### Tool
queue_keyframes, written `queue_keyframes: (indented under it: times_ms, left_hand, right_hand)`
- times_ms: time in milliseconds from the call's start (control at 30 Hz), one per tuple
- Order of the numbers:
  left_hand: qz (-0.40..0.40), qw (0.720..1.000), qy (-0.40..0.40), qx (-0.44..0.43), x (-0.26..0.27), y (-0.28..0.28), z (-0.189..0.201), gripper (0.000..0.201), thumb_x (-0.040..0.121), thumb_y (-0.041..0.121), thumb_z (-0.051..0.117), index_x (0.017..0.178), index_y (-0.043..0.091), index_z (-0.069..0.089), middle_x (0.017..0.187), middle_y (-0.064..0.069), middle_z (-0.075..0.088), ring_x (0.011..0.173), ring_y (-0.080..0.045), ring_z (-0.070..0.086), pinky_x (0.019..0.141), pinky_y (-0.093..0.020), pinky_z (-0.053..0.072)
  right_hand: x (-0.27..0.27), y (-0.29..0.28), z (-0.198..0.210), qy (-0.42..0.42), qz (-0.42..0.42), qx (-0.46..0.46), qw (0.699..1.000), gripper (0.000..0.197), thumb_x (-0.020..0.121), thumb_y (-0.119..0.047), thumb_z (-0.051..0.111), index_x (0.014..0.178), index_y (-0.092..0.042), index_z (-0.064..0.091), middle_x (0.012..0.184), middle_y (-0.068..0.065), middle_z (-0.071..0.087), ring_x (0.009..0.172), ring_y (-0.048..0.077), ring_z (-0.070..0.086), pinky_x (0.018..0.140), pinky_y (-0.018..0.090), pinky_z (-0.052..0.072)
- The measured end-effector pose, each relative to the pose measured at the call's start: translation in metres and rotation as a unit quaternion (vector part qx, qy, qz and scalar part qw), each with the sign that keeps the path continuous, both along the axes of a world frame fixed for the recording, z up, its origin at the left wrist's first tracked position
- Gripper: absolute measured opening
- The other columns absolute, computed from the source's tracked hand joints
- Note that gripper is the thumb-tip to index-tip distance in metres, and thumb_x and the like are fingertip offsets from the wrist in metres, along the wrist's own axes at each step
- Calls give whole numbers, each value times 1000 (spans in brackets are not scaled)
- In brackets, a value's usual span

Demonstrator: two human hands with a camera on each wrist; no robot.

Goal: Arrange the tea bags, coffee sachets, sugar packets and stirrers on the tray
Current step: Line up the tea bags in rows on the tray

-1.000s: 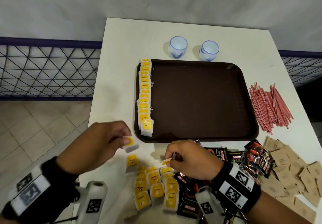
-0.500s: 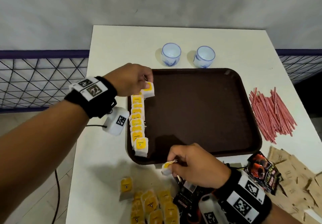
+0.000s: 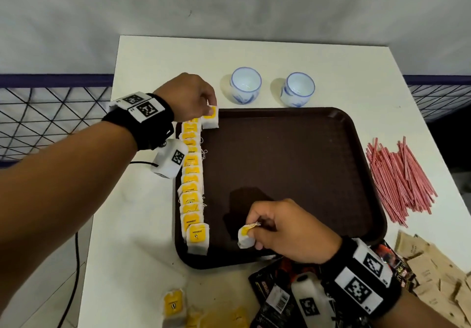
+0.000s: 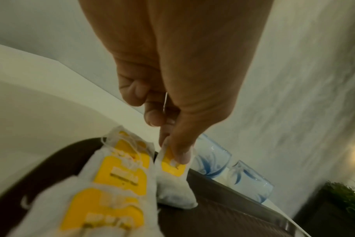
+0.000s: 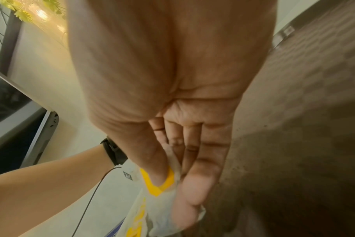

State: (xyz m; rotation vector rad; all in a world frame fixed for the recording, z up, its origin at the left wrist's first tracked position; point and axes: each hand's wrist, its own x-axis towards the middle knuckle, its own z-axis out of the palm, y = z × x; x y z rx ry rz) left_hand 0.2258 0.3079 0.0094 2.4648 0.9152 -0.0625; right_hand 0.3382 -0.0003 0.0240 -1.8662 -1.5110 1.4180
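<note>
A dark brown tray [image 3: 293, 164] lies on the white table. Along its left edge runs a column of several white tea bags with yellow tags [image 3: 192, 182]. My left hand [image 3: 190, 96] pinches one tea bag [image 3: 210, 119] by its top at the tray's far left corner, beside the head of the column; the bag [image 4: 173, 174] hangs with its bottom on the tray. My right hand [image 3: 288, 230] pinches another tea bag [image 3: 246, 236] over the tray's near edge, and the bag [image 5: 162, 189] sits between thumb and fingers.
Two blue-and-white cups [image 3: 246, 85] [image 3: 298, 89] stand behind the tray. Red stirrers [image 3: 397, 179] lie in a heap to its right. Brown sugar packets [image 3: 438, 276] and black coffee sachets [image 3: 275, 299] lie at the near right, loose tea bags [image 3: 175, 304] at the near edge.
My left hand carried its tea bag from the near table edge up to the tray's far left corner. My right hand lifted a tea bag from the pile to the tray's near edge.
</note>
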Motion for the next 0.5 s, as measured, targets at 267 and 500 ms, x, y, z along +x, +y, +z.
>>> queue_keyframes:
  times_ms: [267, 500]
  left_hand:
    - [21, 999, 5, 27, 6, 3, -13, 20, 87, 31, 71, 107, 27, 70, 100, 6, 67, 98, -21, 59, 85, -37, 49]
    - [104, 983, -150, 18, -59, -42, 12, 18, 89, 34, 72, 103, 23, 71, 91, 8, 68, 68, -2, 56, 77, -26, 49]
  right_hand:
    - [15, 39, -17, 74, -54, 0, 996, 5, 92, -9, 67, 89, -13, 66, 74, 11, 73, 67, 19, 71, 62, 35, 57]
    - [28, 114, -25, 102, -108, 43, 988, 9, 92, 4, 62, 89, -3, 59, 71, 24, 66, 56, 21, 68, 50, 26, 54]
